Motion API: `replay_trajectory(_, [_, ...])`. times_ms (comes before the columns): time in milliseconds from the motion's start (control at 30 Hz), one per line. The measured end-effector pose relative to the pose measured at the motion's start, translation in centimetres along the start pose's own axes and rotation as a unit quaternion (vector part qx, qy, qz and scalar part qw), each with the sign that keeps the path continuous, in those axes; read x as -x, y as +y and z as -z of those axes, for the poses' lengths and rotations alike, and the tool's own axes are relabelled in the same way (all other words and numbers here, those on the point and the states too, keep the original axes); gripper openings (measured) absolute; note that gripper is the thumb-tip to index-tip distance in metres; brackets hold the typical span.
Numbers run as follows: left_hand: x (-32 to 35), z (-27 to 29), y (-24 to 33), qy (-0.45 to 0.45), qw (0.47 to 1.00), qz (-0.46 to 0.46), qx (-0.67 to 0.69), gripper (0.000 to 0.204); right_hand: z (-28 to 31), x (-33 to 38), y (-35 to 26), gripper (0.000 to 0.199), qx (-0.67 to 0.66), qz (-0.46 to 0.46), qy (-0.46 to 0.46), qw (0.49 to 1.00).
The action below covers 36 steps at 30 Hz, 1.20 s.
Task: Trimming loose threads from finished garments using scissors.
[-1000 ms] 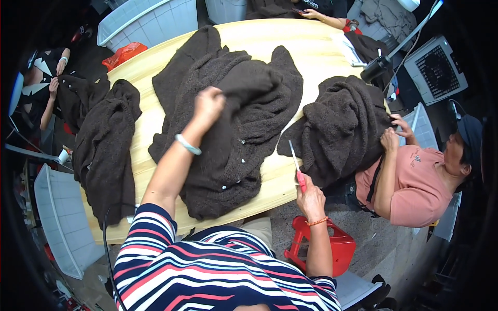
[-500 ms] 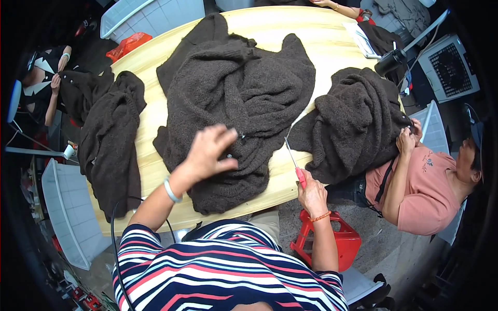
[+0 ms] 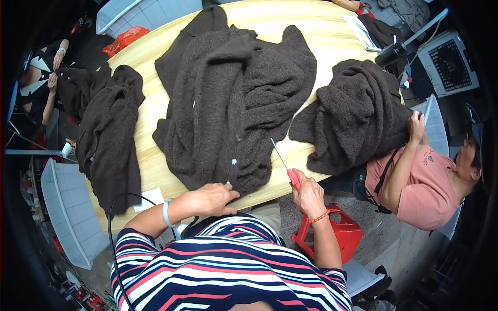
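A dark brown knitted cardigan (image 3: 218, 109) lies spread in front of me, its front band with pale buttons (image 3: 234, 161) running toward my body. My left hand (image 3: 213, 199), a pale bangle on its wrist, is at the near end of this band. Its bent fingers hold the cardigan's edge, partly hidden. My right hand (image 3: 309, 196), with an orange bead bracelet, grips a red-handled tool (image 3: 293, 178) with a long thin metal shaft. The tool points up and left, its tip beside the cardigan's right edge; its exact kind is unclear.
More dark knitwear lies on the wooden table (image 3: 148, 155): one garment (image 3: 111, 140) left, another (image 3: 358, 114) right. A co-worker in a pink shirt (image 3: 428, 181) handles the right one; another person's hands (image 3: 53, 78) handle knitwear at far left. A red stool (image 3: 337, 236) stands below.
My left hand has moved down from above the cardigan to its near edge. The button band now lies straighter, with more buttons showing. The tool has shifted slightly left, away from the right-hand garment.
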<state>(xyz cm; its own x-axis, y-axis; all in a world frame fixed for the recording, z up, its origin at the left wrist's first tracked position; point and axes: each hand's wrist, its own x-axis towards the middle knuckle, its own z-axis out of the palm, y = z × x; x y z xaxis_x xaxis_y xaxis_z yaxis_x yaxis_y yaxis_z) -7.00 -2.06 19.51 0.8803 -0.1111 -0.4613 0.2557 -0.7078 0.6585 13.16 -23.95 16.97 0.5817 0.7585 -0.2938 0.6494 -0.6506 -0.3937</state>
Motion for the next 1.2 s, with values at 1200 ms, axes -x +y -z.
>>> replay_trajectory(1200, [-9.7,-3.3,-12.6,0.431,0.889,-0.034,-0.153,0.04,-2.3,-0.3,-6.8,0.025,0.016,0.075,-0.019,0.997])
